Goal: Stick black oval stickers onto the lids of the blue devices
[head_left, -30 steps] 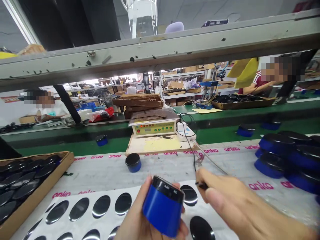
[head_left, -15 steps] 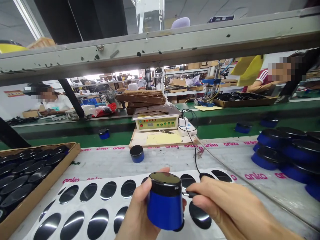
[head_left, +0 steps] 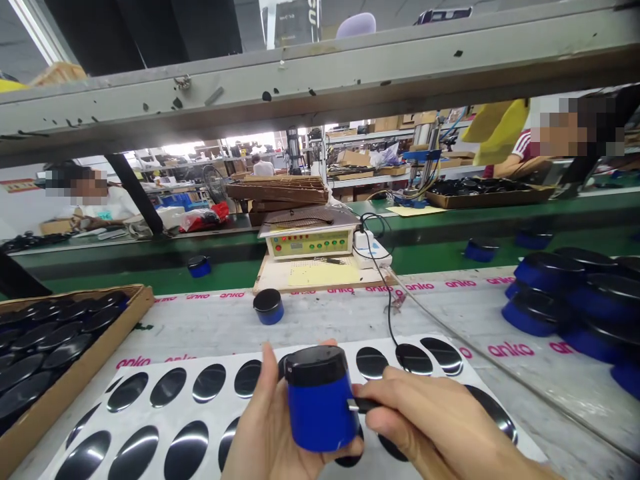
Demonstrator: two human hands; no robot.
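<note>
A blue cup-shaped device with a black top (head_left: 320, 407) is held upright in my left hand (head_left: 265, 433), whose thumb is raised off its side while the fingers support it from behind and below. My right hand (head_left: 425, 417) pinches the black plug of a cable (head_left: 367, 404) between thumb and fingers. The plug's metal tip is at the right side of the blue body; whether it touches is unclear. Under both hands lies a white sheet with black oval stickers (head_left: 165, 360).
A cardboard tray (head_left: 145, 300) of black-topped pieces is at left. Stacked blue devices (head_left: 545, 310) stand at right. One blue device (head_left: 269, 307) sits ahead, before a control box (head_left: 310, 245). A shelf beam (head_left: 300, 87) crosses above. Two people sit beyond the green belt (head_left: 420, 233).
The device has turned in my left hand, so the "OFF" marking no longer shows, and the left thumb has lifted. The plug has moved down and left, away from the black rim. The view has shifted slightly.
</note>
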